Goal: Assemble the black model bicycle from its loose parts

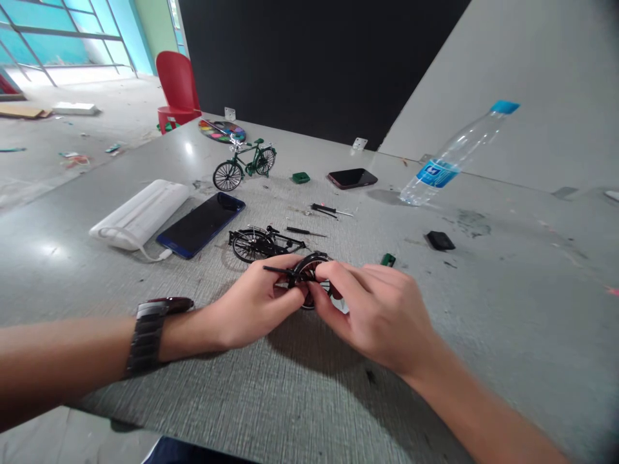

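Black model wheel (309, 274) gripped by left hand (254, 309) and right hand (382, 312); bottle (452, 158) label unreadable.

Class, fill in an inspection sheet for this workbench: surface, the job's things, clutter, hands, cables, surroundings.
Surface: grey table, scuffed and stained.
Job's things: black wheel part held by both hands; black model bike lying behind it.
Clutter: green model bike, blue phone, second phone, water bottle, screwdrivers, paint palette.
Hands: left hand and right hand both pinch the part.
Cables: white lead from power bank.
Surroundings: red chair, dark wall.
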A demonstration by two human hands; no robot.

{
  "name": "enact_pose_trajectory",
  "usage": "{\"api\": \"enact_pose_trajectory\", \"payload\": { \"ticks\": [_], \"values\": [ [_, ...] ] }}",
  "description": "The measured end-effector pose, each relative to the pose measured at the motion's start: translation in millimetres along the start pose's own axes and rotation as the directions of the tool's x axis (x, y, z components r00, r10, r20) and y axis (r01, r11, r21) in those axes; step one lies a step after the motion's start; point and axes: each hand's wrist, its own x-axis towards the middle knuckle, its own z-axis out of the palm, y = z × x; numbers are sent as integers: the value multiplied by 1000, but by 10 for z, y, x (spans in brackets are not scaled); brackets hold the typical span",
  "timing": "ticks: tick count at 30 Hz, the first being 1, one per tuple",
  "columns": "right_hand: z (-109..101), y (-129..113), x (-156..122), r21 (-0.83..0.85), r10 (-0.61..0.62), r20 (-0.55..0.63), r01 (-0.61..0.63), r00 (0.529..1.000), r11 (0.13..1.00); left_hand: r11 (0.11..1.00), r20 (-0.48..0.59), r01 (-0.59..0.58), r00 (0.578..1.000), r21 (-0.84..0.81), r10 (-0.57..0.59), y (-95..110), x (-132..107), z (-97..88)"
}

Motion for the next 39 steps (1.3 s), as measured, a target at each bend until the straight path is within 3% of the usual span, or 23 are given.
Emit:
{"api": "enact_pose_trajectory", "payload": {
  "ticks": [8, 13, 18, 25, 39],
  "values": [
    [-8, -8, -12, -88, -38, -15, 36, 999, 995, 999, -25, 24, 999, -28, -25, -11, 0, -21],
    [-33, -8, -22, -190, -55, -26, 50, 998, 980, 988, 21, 26, 1000, -153, -23, 30, -1, 12],
    [-30, -10, -45, -222, -51, -23, 45, 998, 974, 983, 57, 58, 997, -174, -49, 58, -6, 30],
    [-45, 24, -16, -140, -85, 61, 93, 995, 986, 998, 0, 50, 999, -40, -50, 53, -23, 32],
    [-25, 38, -43, -52, -37, 41, 39, 998, 998, 993, 8, 48, 999, -109, -48, 55, -24, 33]
  ]
}}
